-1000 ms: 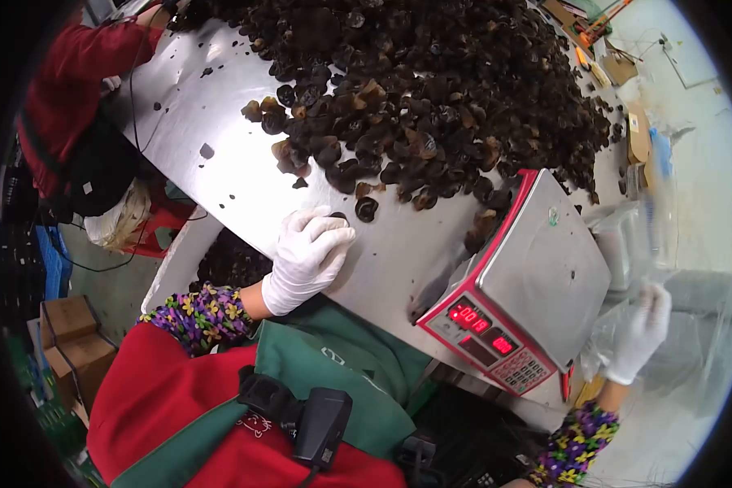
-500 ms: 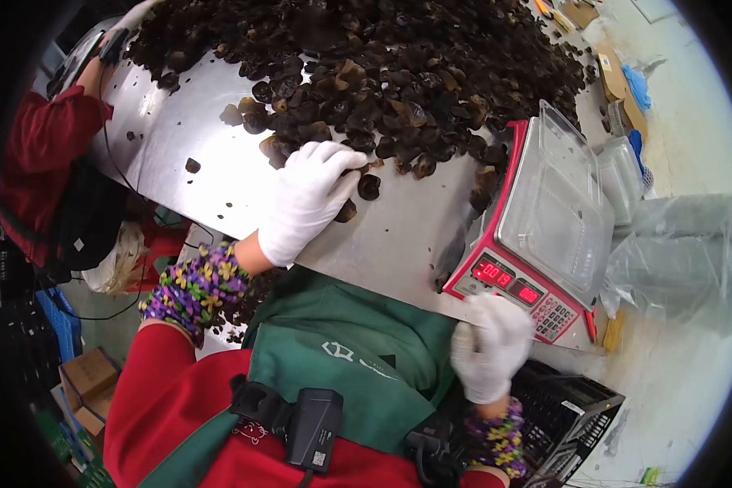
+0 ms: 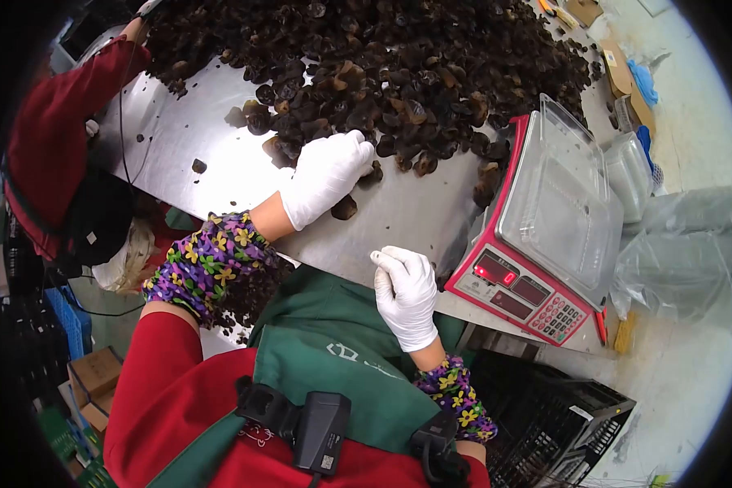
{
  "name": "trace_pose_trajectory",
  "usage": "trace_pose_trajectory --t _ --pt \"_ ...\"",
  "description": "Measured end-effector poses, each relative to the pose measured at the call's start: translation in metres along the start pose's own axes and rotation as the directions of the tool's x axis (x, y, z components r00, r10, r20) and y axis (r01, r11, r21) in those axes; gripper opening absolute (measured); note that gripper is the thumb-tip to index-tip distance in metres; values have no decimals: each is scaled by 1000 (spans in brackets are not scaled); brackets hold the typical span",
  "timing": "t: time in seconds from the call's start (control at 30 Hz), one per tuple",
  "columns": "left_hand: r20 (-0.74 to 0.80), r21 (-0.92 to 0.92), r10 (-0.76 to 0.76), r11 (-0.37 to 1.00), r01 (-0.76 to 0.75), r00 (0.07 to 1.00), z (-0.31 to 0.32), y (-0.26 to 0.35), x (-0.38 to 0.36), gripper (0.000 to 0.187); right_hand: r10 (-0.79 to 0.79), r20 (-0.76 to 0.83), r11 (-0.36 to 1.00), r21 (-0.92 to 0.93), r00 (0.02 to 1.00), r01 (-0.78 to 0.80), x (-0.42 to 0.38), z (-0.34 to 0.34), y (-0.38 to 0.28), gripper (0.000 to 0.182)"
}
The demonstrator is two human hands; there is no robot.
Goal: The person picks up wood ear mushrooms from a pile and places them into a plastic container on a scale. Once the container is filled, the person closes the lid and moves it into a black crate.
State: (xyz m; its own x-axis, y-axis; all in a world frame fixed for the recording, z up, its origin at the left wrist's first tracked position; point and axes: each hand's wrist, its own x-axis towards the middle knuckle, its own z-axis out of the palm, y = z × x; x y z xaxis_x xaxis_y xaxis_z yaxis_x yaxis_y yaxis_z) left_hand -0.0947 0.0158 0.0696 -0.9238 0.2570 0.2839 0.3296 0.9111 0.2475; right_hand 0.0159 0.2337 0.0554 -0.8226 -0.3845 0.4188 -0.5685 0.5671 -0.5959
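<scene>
A heap of dark brown, curled pieces (image 3: 398, 73) covers the far part of the metal table (image 3: 390, 220). At the heap's near edge is my left hand (image 3: 327, 175), white-gloved, its fingers curled together over a few pieces; what they hold, if anything, is hidden. A single dark piece (image 3: 344, 208) lies just below it. My right hand (image 3: 406, 294), also gloved, hovers at the table's front edge with thumb and fingers bent and a gap between them, holding nothing visible. To its right, a red scale (image 3: 516, 297) bears a clear plastic container (image 3: 557, 195) with its lid raised.
Another person's red sleeve (image 3: 69, 106) reaches over the table at the left. More clear containers (image 3: 629, 175) stand right of the scale, beside plastic sheeting (image 3: 679, 252). Black crates (image 3: 581, 423) sit below at the right, cardboard boxes (image 3: 98, 378) at the lower left.
My right hand has moved left, away from the scale's front. My left hand has closed further and shifted slightly right. The scale's display has changed, and the other person's arm has reached farther up.
</scene>
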Motion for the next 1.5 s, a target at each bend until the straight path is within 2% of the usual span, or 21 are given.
trace_pose_trajectory --t 0.03,0.1,0.13,0.2,0.3,0.5,0.57,0.63,0.7,0.83,0.87,1.0,1.07,1.2,1.23,1.3,1.33,1.37,1.4,1.43,1.5 --pt "-3 5 -1 1000 1 1000 -2 1 0 6 6 -7 1000 6 1000 -6 0 0 0 29" --pt "-167 -255 -5 966 -38 986 -11 4 -7 3 13 -18 1000 17 1000 -13 2 1 1 30" --pt "-162 -250 -1 968 -40 987 -18 6 -10 3 70 -28 996 56 997 -69 5 1 1 31" --pt "-190 -449 -158 892 57 969 -33 10 -21 5 163 -20 979 129 986 -159 15 0 -4 35" --pt "-130 -551 -257 822 146 958 -51 9 -46 8 105 -32 994 14 994 -104 42 2 -6 46" --pt "-182 -520 -289 840 157 940 -30 -12 -84 10 94 -4 992 -84 996 -94 89 22 -6 54" --pt "-180 -476 -379 841 257 908 -28 -10 -95 17 122 11 989 -80 992 -121 98 31 -2 57" --pt "-286 -311 -193 945 100 938 -33 2 -96 29 78 20 972 -223 997 -71 104 40 6 53" --pt "-111 -335 -149 936 104 983 -28 11 -98 52 72 20 955 -289 997 -63 106 48 9 53" --pt "-13 -205 -30 978 27 999 -17 27 -84 66 35 2 926 -376 999 -32 105 56 20 34" --pt "-97 -155 -5 988 -10 995 -15 27 -85 67 24 6 935 -353 1000 -20 104 53 22 28" --pt "-135 -180 -92 981 67 987 -2 11 -104 48 84 -66 985 -147 994 -92 104 30 2 13" --pt "-80 -66 -85 995 80 993 -4 2 -112 27 86 -39 996 -16 995 -87 98 25 -2 16" --pt "-194 -45 -152 988 146 969 -15 -13 -130 18 174 94 961 204 980 -190 91 13 -16 19" --pt "-244 -69 -191 981 179 951 -13 -22 -130 19 175 99 960 205 979 -193 88 12 -22 19" --pt "-326 -34 -219 975 221 920 -20 -29 -121 28 312 267 904 213 912 -372 89 10 -35 29" --pt "-328 -34 -224 974 226 918 -21 -31 -112 28 181 174 977 79 968 -197 84 22 -28 39" --pt "-290 -75 -203 979 189 935 -21 -28 -106 31 180 187 977 81 966 -198 80 27 -24 39" --pt "-249 -117 -178 981 152 952 -21 -23 -101 35 81 179 993 -103 981 -63 79 31 -23 42" --pt "-231 1 -93 995 95 969 -24 -17 -97 33 -24 180 955 -285 983 76 80 34 -23 46" --pt "-203 -72 -108 993 95 973 -10 -16 -98 26 11 236 966 -254 972 51 75 40 -18 39"
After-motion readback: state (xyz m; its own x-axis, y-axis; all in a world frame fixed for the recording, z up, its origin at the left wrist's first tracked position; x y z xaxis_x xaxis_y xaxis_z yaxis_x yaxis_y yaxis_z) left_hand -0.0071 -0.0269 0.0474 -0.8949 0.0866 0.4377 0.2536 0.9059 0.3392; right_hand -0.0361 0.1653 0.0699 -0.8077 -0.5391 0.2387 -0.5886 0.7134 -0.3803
